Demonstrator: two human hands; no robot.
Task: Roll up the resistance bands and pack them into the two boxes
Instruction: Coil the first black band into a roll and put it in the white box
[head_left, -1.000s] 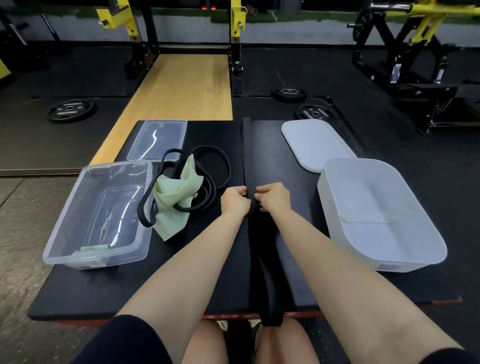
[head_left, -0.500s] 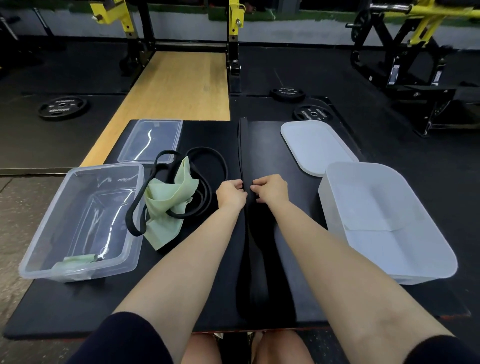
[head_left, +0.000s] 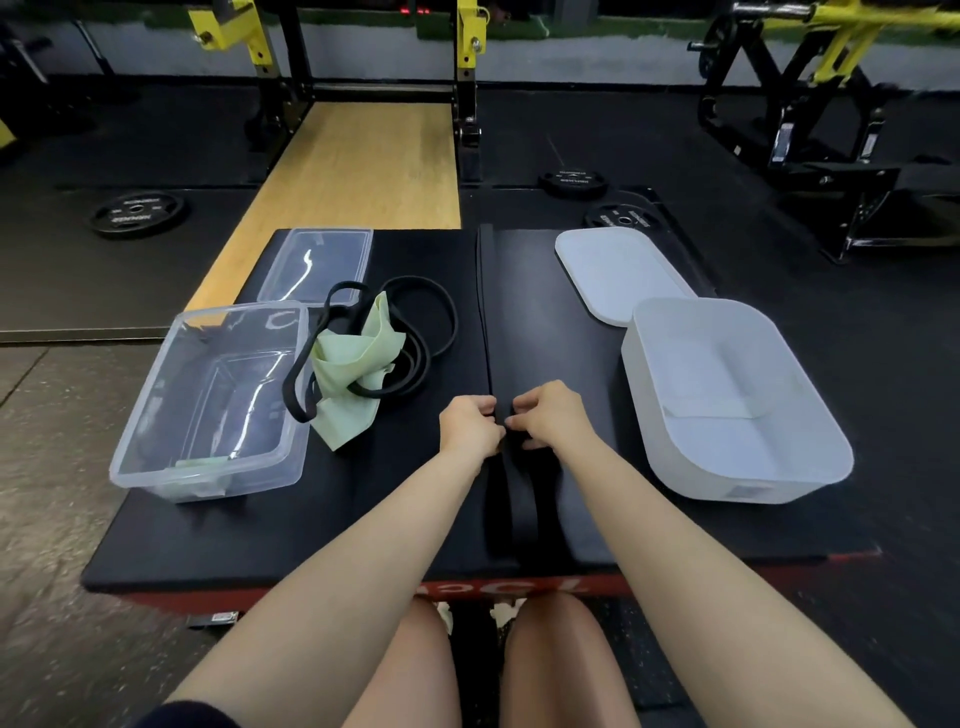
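Black band (head_left: 521, 512) btwn both hands, pinched.

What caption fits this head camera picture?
Both hands, left hand and right hand, grip a black band between two open boxes.

Seen from above: two bare forearms, left hand (head_left: 470, 426) and right hand (head_left: 553, 415) without rings, watch or gloves. Wore a dark short sleeve (head_left: 187, 716) at the left shoulder. Bare knees (head_left: 550, 623) showed below.
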